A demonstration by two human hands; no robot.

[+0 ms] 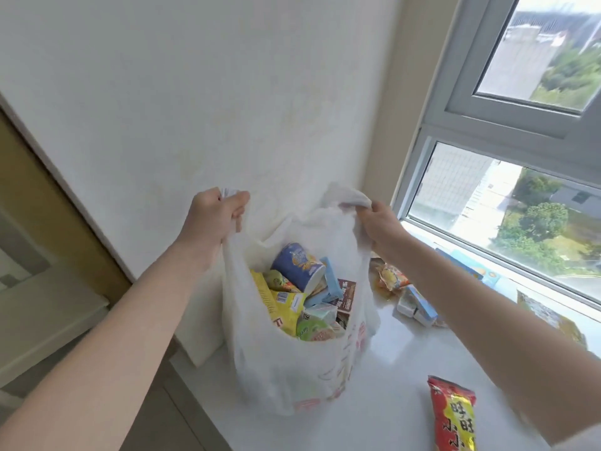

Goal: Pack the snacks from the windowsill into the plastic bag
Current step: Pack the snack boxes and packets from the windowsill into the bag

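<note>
A white plastic bag stands on the white windowsill with its mouth held wide. My left hand grips the left handle and my right hand grips the right handle, both raised above the bag. Inside lie several snacks: a blue cup, yellow packets and light blue boxes. On the sill beside the bag lie a red and yellow packet, a light blue box and an orange packet.
A blue box and a greenish packet lie along the window frame at the right, partly hidden by my right arm. A white wall rises behind the bag. The sill's left edge drops to the floor.
</note>
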